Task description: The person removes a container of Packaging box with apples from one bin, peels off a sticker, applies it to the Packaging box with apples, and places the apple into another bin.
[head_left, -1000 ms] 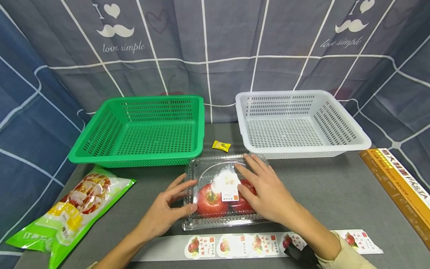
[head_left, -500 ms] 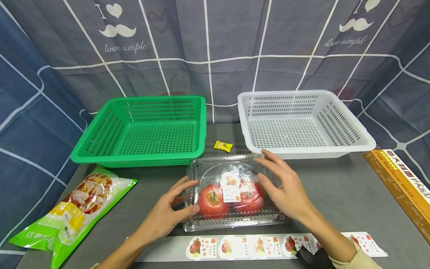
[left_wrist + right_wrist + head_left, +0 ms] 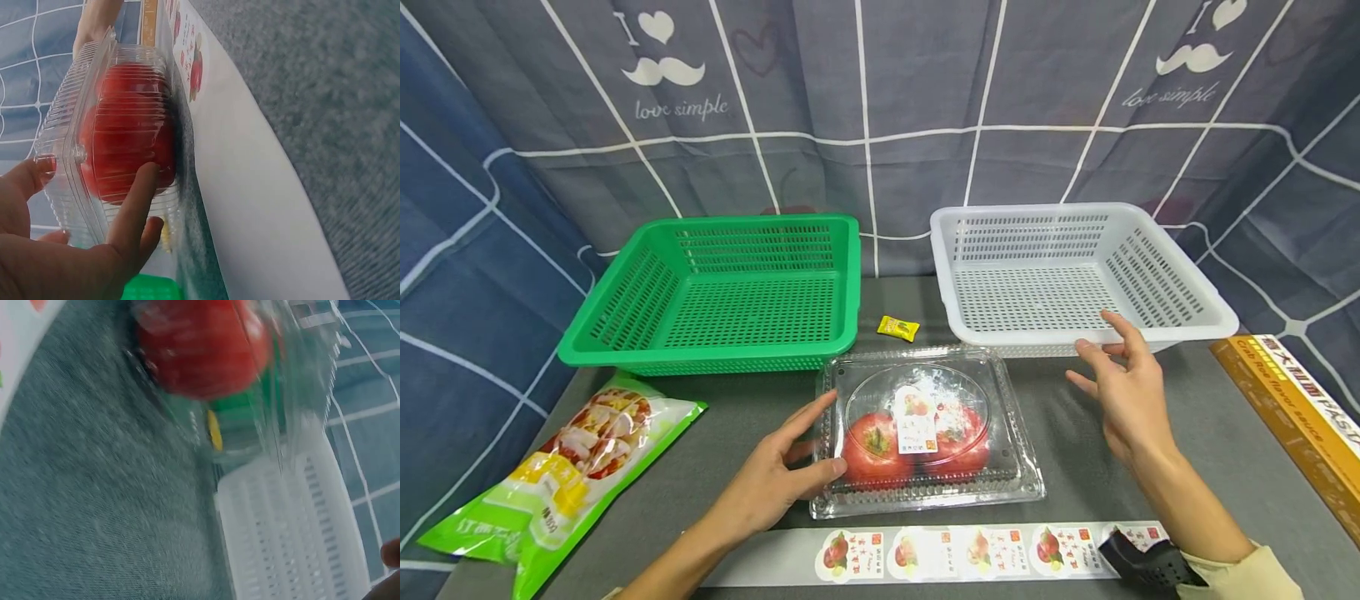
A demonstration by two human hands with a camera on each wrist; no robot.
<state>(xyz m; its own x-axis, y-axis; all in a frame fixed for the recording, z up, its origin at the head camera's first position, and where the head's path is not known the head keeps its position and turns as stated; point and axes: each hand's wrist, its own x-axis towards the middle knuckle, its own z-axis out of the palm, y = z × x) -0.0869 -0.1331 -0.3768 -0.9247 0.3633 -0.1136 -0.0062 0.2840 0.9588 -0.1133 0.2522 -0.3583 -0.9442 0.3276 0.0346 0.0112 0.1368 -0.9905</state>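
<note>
The clear clamshell box [image 3: 925,433] of tomatoes [image 3: 874,448] is set on the grey table [image 3: 1150,467], just behind the sticker strip [image 3: 955,550] — its left edge is held by the left hand [image 3: 767,483], thumb and fingers curled round it. The right hand [image 3: 1123,396] is raised apart from it, fingers loosely spread, beside the white basket [image 3: 1195,312] — nothing is held

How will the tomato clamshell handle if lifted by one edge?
The clamshell looks like thin ribbed plastic, so it probably flexes and could pop open. The two tomatoes sit toward the near side, likely making it tip that way. The left hand holds its left edge.
</note>
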